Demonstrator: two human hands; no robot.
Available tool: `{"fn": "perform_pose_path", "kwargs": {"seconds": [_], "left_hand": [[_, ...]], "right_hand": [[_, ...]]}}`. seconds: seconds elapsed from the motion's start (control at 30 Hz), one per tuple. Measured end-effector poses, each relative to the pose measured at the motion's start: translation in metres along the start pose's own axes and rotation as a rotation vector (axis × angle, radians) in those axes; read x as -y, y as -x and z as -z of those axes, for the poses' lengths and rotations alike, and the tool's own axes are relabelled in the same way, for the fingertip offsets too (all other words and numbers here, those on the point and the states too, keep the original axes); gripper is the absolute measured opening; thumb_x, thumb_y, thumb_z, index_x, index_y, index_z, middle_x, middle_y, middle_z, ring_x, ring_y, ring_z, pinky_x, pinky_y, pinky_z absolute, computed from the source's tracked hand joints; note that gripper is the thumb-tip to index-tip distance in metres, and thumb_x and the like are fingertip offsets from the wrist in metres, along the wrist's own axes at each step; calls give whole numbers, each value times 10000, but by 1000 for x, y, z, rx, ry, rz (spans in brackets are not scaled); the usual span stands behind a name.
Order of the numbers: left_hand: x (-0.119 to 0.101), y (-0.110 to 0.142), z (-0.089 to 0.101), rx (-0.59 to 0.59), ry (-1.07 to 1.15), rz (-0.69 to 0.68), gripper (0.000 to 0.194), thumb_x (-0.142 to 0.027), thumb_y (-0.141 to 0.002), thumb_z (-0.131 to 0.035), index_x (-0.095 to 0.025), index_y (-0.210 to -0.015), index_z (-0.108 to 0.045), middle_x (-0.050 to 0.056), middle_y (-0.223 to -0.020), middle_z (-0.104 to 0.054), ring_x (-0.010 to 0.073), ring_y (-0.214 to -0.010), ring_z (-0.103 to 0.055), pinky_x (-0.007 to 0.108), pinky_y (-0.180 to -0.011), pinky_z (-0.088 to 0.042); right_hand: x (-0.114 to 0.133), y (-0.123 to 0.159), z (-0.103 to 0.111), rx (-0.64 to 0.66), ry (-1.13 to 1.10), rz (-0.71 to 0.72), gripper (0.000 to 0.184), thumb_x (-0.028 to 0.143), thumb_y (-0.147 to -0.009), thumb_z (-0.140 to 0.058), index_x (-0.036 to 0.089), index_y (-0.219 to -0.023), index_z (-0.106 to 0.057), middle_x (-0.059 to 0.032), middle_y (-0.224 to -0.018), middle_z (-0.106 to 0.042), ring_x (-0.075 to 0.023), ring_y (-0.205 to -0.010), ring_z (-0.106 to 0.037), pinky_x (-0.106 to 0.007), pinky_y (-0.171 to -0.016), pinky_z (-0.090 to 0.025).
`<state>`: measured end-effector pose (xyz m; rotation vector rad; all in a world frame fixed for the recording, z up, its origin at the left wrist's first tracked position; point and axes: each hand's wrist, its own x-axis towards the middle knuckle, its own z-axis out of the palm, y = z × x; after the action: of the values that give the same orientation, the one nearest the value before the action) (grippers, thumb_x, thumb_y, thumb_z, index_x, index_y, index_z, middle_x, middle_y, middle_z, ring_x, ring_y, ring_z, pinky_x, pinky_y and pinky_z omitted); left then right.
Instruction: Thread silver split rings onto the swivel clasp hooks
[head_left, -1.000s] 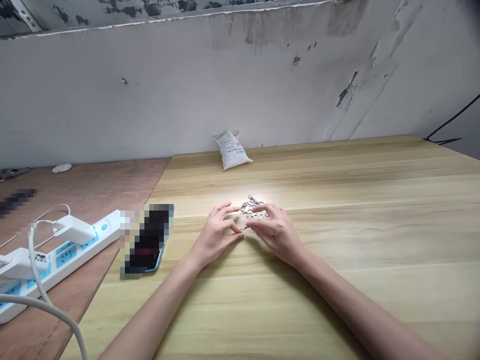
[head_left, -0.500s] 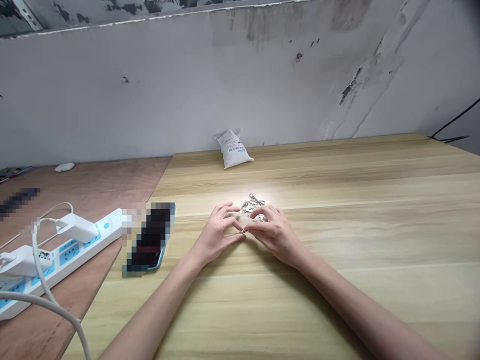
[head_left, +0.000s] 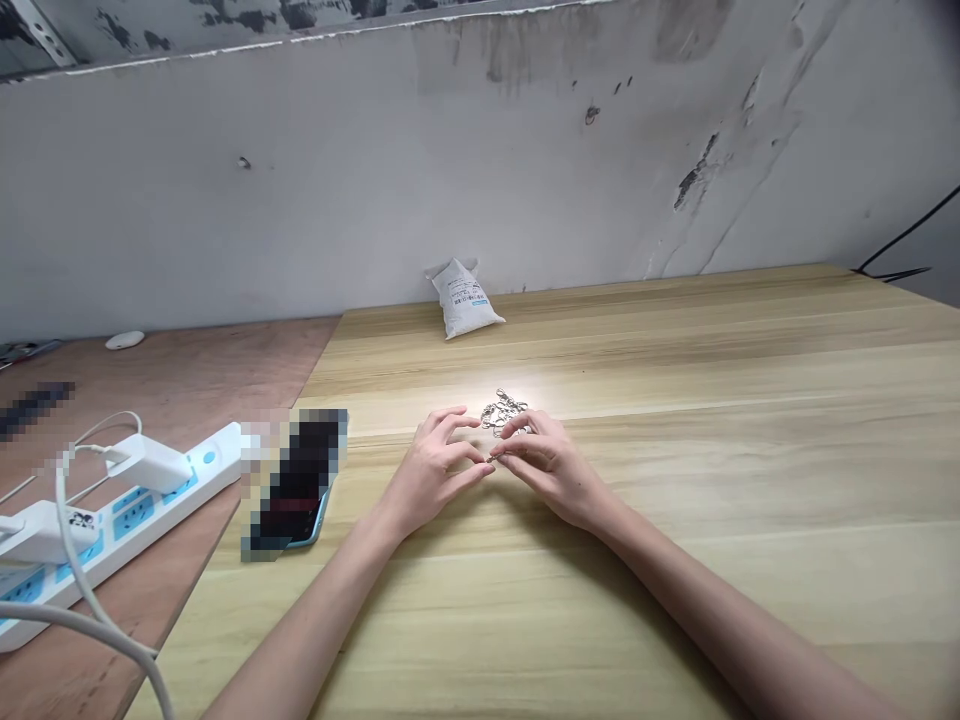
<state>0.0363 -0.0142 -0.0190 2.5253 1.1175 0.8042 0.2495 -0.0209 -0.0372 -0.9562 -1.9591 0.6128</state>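
A small pile of shiny metal key-ring clasps (head_left: pixel 501 412) lies on the wooden table, just beyond my fingers. Between my two hands is a small metal clasp (head_left: pixel 491 459), too small to make out fully and partly covered by fingertips. My left hand (head_left: pixel 442 465) pinches it from the left with thumb and index finger, its other fingers curved and spread. From the right, thumb and forefinger of my right hand (head_left: pixel 551 465) close on the same piece. The right fingers partly hide the near edge of the pile.
At the back, a white plastic pouch (head_left: pixel 466 300) leans by the wall. A phone (head_left: pixel 304 485), partly blurred out, lies left of my left hand. Further left, a white power strip (head_left: pixel 161 510) with chargers and cables rests on a reddish board (head_left: pixel 247 365).
My fingertips have shifted slightly around the small clasp, and the left thumb and index finger are closer together. The view has moved a little; the pile stays where it was.
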Motion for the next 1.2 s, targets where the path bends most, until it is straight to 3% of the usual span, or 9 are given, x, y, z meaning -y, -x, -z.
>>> {"fn": "perform_pose_path", "kwargs": {"seconds": [0.17, 0.23, 0.33, 0.43, 0.57, 0.9, 1.1, 1.2], "left_hand": [[-2, 1, -1, 40, 26, 78, 211, -363, -920, -579, -205, -844, -696, 89, -1238, -579, 264, -1315, -405, 467, -1077, -397], [-1, 2, 0, 70, 62, 91, 197, -386, -901, -606, -241, -999, -698, 85, -1321, -533, 267, -1354, -362, 483, -1102, -373], [1, 2, 2, 120, 123, 79, 323, -392, -859, -665, -302, -1168, -653, 64, -1443, -447, 272, -1411, -284, 508, -1134, -333], [3, 3, 3, 143, 152, 68, 249, -380, -855, -672, -304, -1090, -697, 39, -1480, -426, 280, -1434, -249, 525, -1148, -306], [5, 4, 3, 115, 128, 67, 188, -391, -861, -661, -299, -1007, -734, 31, -1476, -441, 292, -1431, -256, 544, -1143, -297], [-3, 3, 1, 25, -99, 81, 207, -411, -908, -586, -294, -884, -756, 39, -1399, -519, 312, -1384, -333, 570, -1096, -301], [-2, 3, 3, 68, -21, 60, 216, -388, -886, -625, -315, -1071, -710, 40, -1462, -456, 298, -1413, -295, 543, -1124, -304], [2, 4, 5, 78, 8, 32, 181, -378, -867, -653, -314, -1019, -729, 26, -1467, -455, 294, -1427, -271, 542, -1143, -285]], "right_hand": [[-1, 0, -1, -14, 35, 8, 141, 236, -908, -595, 265, -922, -732, -72, -1006, -617, -225, -983, -588, -434, -883, -488], [-1, 0, 1, -25, 32, 8, 145, 239, -909, -596, 273, -928, -735, -78, -1063, -626, -238, -1058, -577, -447, -919, -486], [0, -1, 4, -39, 22, 8, 150, 246, -908, -602, 291, -939, -742, -75, -1236, -608, -262, -1273, -473, -487, -1039, -421], [-1, 0, 5, -15, 23, -14, 147, 272, -905, -610, 300, -932, -752, -60, -1385, -538, -278, -1397, -340, -528, -1100, -356], [-2, 1, 3, 16, 35, -44, 146, 306, -900, -618, 302, -930, -760, -55, -1457, -479, -301, -1435, -271, -567, -1107, -331], [-2, 0, 4, 2, 75, -2, 146, 281, -899, -622, 300, -933, -763, -51, -1449, -494, -313, -1442, -264, -585, -1104, -338], [-1, 0, 4, 16, 84, 21, 146, 302, -900, -623, 317, -933, -764, -43, -1451, -493, -321, -1445, -259, -622, -1115, -291], [0, 0, 4, 24, 90, 13, 153, 327, -910, -609, 327, -932, -761, -35, -1443, -504, -321, -1443, -264, -659, -1122, -226]]}}
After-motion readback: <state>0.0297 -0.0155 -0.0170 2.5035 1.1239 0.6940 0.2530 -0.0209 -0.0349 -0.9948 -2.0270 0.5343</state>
